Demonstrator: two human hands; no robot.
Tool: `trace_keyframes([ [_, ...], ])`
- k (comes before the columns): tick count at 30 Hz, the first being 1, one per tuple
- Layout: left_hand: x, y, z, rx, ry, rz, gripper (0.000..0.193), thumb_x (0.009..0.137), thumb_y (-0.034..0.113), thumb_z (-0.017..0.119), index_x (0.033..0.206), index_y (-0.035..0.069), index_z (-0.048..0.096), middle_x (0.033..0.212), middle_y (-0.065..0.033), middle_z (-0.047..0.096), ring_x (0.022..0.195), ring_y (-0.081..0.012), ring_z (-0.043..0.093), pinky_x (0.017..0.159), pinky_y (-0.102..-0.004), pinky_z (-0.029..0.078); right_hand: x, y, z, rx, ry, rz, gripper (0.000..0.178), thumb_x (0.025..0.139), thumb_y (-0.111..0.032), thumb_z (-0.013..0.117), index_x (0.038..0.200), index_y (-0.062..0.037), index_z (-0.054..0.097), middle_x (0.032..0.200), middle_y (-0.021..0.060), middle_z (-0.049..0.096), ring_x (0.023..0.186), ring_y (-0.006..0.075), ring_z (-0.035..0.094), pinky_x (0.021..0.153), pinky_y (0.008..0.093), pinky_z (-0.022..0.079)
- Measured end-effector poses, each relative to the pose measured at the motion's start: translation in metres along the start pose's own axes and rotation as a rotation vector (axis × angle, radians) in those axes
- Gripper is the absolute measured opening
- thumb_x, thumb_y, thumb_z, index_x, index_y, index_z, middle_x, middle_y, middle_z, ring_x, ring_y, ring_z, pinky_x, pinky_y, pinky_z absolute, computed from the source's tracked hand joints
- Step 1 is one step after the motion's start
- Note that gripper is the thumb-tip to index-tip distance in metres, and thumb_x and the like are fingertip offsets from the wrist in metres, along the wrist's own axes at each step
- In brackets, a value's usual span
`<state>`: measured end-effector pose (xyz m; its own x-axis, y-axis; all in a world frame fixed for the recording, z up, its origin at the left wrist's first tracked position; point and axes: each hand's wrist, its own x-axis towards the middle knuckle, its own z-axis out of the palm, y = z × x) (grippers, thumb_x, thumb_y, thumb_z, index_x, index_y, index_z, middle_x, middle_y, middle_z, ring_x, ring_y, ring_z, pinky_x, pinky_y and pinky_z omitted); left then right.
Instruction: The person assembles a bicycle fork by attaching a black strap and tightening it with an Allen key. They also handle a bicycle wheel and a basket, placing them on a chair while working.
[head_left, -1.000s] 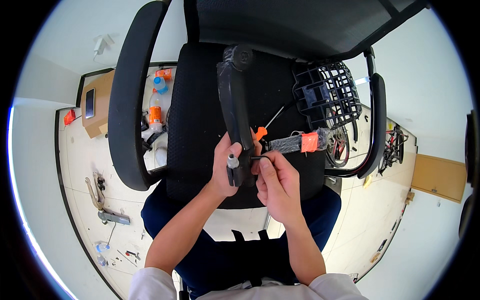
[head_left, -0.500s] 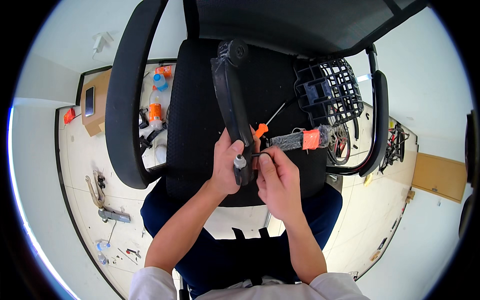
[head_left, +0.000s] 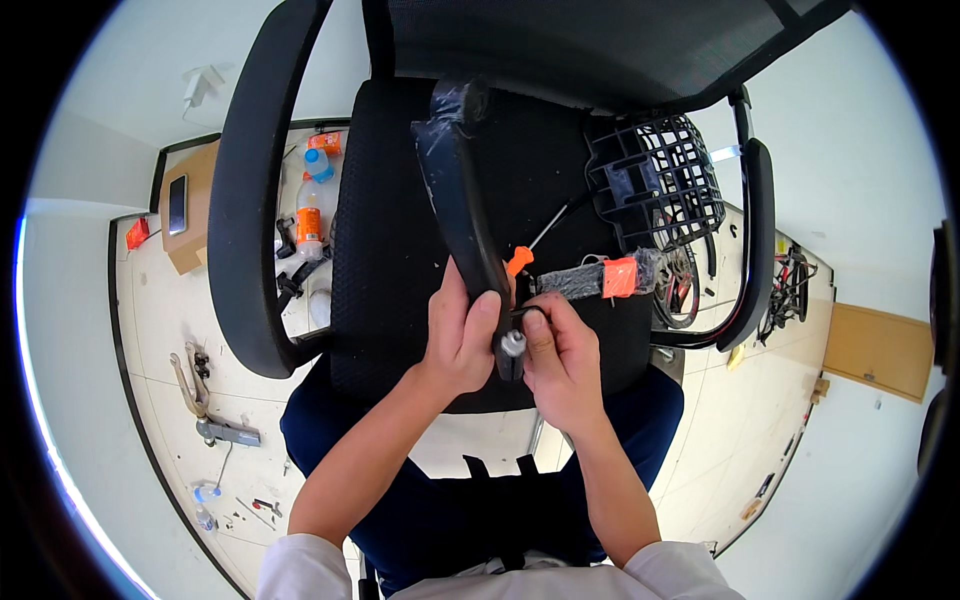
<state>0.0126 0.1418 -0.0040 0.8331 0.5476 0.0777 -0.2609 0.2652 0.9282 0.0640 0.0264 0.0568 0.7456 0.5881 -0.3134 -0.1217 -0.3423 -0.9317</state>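
Observation:
A long, curved black bar (head_left: pixel 458 190), partly wrapped in clear film, is held upright over the black chair seat (head_left: pixel 380 200). My left hand (head_left: pixel 460 345) is wrapped round its lower part, thumb along its near side. At its lower end a silver bolt (head_left: pixel 514 343) sticks out. Close beside that end, my right hand (head_left: pixel 562 365) pinches a thin black bent rod that looks like a hex key (head_left: pixel 524 311); the tip is hidden behind the bar. An orange-handled screwdriver (head_left: pixel 519 261) lies on the seat just beyond my hands.
A film-wrapped bar with an orange label (head_left: pixel 620 278) and a black grid basket (head_left: pixel 655 180) lie right on the seat. Chair armrests (head_left: pixel 245 200) flank both sides. On the floor at left are bottles (head_left: pixel 309 220), a hammer (head_left: pixel 230 432) and cardboard with a phone (head_left: pixel 178 205).
The curved bar has turned and its lower end has shifted right, carrying the silver bolt toward my right hand. My left hand's grip has moved slightly right with it.

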Motion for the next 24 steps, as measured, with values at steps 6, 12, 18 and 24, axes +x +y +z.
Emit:
trace_keyframes([
  [6,0.001,0.015,-0.001,-0.486,0.043,-0.594,0.038,0.1,0.034,0.036,0.101,-0.001,0.051,0.069,-0.0082,0.055,0.046,-0.0152,0.051,0.045,-0.0285,0.045,0.01,0.003,0.002,-0.281,-0.03,-0.31,0.006,0.094,-0.009,0.057,0.094,-0.0031,0.058,0.064,0.0045,0.059,0.05,0.0136,0.056,0.049,0.0281,0.045],
  [12,0.013,0.014,-0.015,-0.498,-0.216,-1.002,0.042,0.102,0.035,0.032,0.094,0.0,0.053,0.064,-0.0097,0.054,0.038,-0.0142,0.047,0.035,-0.0276,0.041,0.047,-0.027,-0.057,-1.245,-0.393,-1.012,0.018,0.075,-0.017,0.066,0.091,-0.0109,0.06,0.07,-0.0015,0.047,0.068,0.0126,0.055,0.058,0.0289,0.046],
  [18,0.016,0.011,-0.014,-0.512,-0.313,-0.909,0.041,0.102,0.037,0.032,0.098,0.0,0.05,0.063,-0.009,0.054,0.039,-0.0132,0.048,0.035,-0.0263,0.042,0.037,-0.042,-0.069,-0.963,-0.117,-0.948,0.017,0.073,-0.008,0.072,0.089,-0.0064,0.066,0.082,0.004,0.055,0.08,0.0198,0.058,0.068,0.0297,0.048],
  [24,0.019,0.013,-0.008,-0.511,-0.142,-0.825,0.044,0.101,0.04,0.032,0.1,-0.001,0.05,0.062,-0.0087,0.053,0.038,-0.0134,0.048,0.037,-0.0269,0.043,0.003,-0.038,-0.065,0.034,0.307,-0.353,0.014,0.094,-0.007,0.061,0.096,0.0063,0.064,0.082,0.0099,0.062,0.06,0.0151,0.059,0.056,0.0257,0.049],
])
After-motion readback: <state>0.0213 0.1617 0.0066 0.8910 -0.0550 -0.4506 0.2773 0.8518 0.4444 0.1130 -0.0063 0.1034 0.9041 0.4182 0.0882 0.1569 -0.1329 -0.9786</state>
